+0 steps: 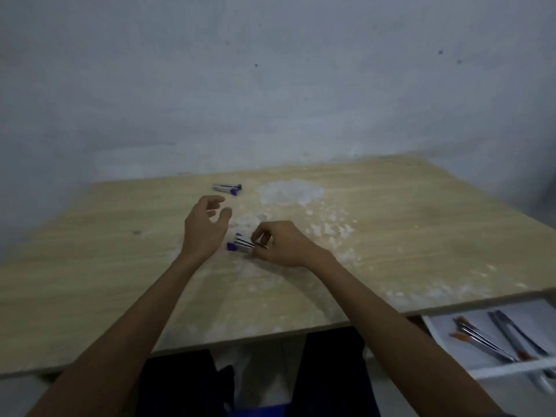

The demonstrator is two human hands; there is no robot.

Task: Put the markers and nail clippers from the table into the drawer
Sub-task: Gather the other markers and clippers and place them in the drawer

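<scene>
Two small bundles of silver items with purple and black ends lie on the wooden table [120,266]; the blur hides whether they are markers or nail clippers. The near bundle [239,246] is at the table's middle, and my right hand [278,243] pinches its right end with fingertips. My left hand [206,228] hovers just left of it, fingers spread and empty. The far bundle [227,188] lies beyond my left hand, untouched. At the lower right the white drawer [445,329] stands open.
The drawer holds several long metal tools with orange tips [487,341]. White powdery patches [290,192] cover the table's middle and right. A grey wall stands right behind the table. My legs are under the front edge.
</scene>
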